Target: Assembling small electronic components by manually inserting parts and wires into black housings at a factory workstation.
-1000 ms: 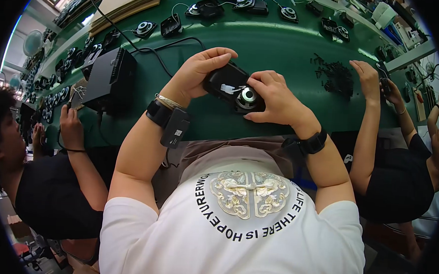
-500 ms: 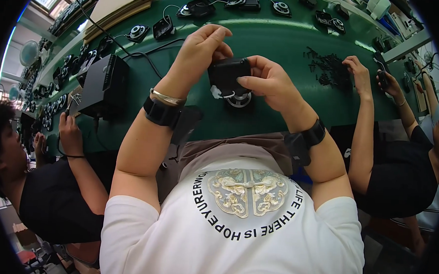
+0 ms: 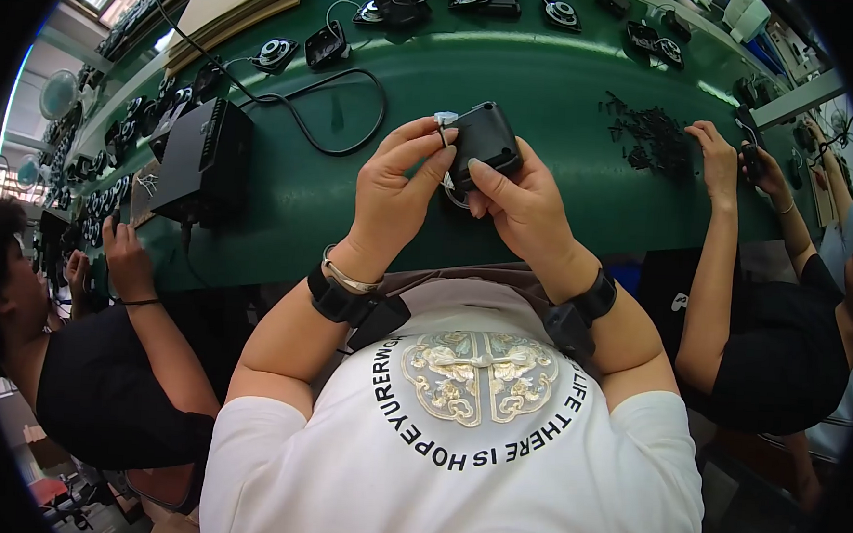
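My right hand (image 3: 536,200) grips a black plastic speaker housing (image 3: 491,135), thumb on its face and fingers behind it. The housing is tilted above the green table. A white plug (image 3: 445,119) sticks up at its left corner, and my left hand (image 3: 392,195) pinches the thin cable (image 3: 447,138) just below it. Under the housing, the pale rim of a round speaker (image 3: 455,197) shows in part, mostly covered by the housing and my fingers.
Speakers and black housings, such as one speaker (image 3: 276,54), line the far side of the green table (image 3: 569,129). A black box (image 3: 203,163) and looped cable (image 3: 382,105) lie left. Small black parts (image 3: 650,133) are heaped right. Co-workers sit on both sides, one hand (image 3: 717,161) near the heap.
My left hand has come down and closed on the cable beside the plug. The housing has turned, so its plug now points up at the left, and the speaker is more hidden.
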The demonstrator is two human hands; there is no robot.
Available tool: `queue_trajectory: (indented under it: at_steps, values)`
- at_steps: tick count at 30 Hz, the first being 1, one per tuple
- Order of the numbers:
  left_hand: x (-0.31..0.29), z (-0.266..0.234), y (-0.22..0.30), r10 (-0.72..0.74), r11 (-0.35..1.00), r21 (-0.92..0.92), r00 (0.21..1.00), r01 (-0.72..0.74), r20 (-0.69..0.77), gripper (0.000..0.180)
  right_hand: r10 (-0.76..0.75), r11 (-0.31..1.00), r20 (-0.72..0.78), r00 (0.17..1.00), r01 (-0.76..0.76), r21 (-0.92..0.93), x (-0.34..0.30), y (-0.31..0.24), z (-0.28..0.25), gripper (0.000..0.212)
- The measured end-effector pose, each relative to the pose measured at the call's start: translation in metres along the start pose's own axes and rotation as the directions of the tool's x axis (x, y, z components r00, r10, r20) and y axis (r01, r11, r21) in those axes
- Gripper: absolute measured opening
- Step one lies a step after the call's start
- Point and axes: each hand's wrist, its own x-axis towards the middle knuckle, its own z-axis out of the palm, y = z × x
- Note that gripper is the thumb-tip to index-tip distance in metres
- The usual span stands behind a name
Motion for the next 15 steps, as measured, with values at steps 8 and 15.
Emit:
queue_trajectory:
  at_steps: [8, 15]
  values:
    - [-0.001, -0.003, -0.004, -0.049, 0.989, -0.14, 0.995, 0.037, -0.083, 0.011, -0.235, 0.667, 0.119, 0.965, 0.249, -0.702, 0.003, -0.032, -0.025, 0.065]
    - [0.005, -0.001, 0.001, 0.218, 0.97, 0.109, 0.976, -0.215, -0.018, 0.009, -0.122, 0.145, 0.527, 0.841, 0.541, -0.829, 0.027, -0.051, -0.02, 0.076]
